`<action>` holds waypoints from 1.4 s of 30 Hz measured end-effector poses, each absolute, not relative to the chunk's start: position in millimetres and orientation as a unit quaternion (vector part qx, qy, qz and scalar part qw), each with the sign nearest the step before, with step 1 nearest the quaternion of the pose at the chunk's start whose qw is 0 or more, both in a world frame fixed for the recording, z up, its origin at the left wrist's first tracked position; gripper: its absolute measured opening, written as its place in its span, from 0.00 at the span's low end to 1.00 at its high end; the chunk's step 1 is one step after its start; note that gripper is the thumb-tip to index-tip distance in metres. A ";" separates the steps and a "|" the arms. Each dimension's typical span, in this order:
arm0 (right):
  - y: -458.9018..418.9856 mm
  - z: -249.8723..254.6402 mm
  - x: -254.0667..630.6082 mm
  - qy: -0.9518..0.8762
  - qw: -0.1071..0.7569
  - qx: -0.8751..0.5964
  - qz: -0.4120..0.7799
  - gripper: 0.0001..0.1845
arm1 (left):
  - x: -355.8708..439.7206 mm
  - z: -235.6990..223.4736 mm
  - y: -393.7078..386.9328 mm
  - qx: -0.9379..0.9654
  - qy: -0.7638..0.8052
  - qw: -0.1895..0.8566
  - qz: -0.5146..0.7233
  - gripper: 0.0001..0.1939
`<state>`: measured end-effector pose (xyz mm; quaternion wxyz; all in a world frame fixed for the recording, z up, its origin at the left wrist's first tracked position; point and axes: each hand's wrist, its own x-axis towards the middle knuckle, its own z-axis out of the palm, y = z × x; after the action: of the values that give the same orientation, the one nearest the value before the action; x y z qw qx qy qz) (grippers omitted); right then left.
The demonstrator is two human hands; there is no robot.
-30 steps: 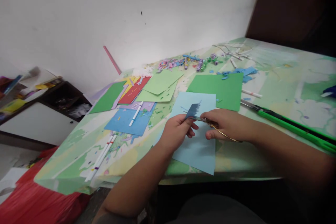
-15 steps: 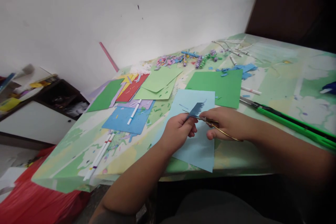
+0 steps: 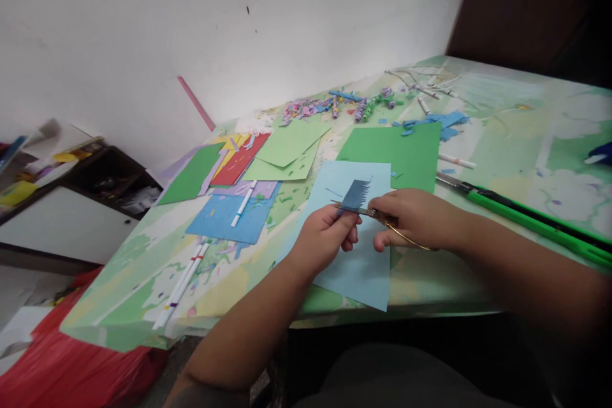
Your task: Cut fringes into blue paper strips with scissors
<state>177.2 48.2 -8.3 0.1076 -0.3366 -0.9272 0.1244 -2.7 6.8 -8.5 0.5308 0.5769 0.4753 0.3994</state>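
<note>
Between the fingers of my left hand (image 3: 327, 233) is a strip of dark blue paper (image 3: 355, 194), its right edge cut into a fringe. My right hand (image 3: 414, 220) grips a pair of scissors with gold handles (image 3: 404, 237). The blades lie across the strip, just above my left fingertips. Under both hands a light blue sheet (image 3: 366, 274) rests on the table, with a thin dark sliver of paper on it. A green sheet (image 3: 389, 143) lies beyond it.
A large green utility knife (image 3: 530, 217) lies right of my right forearm. Leftward are a blue sheet (image 3: 229, 213), a red sheet (image 3: 241, 159), light green sheets (image 3: 291, 143) and white sticks (image 3: 182, 284). Rolled paper pieces and scraps (image 3: 306, 109) lie near the wall.
The scissor blades have closed further across the blue strip, and the strip has tilted a little, showing more of its face. Both hands stay in nearly the same place.
</note>
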 end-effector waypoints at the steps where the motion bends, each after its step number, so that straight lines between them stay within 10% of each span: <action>1: 48.3 -7.6 177.0 -0.926 0.105 -0.339 0.127 0.27 | -2.8 -8.5 6.6 0.572 0.471 0.538 0.401 0.10; 42: 50.5 -2.8 176.5 -0.924 0.097 -0.337 0.150 0.24 | -3.3 -9.8 5.6 0.592 0.512 0.447 0.434 0.14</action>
<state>176.5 50.5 -2.8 0.0971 -0.3373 -0.9242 0.1503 -3.3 5.6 -9.8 0.4465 0.5922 0.5118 0.4335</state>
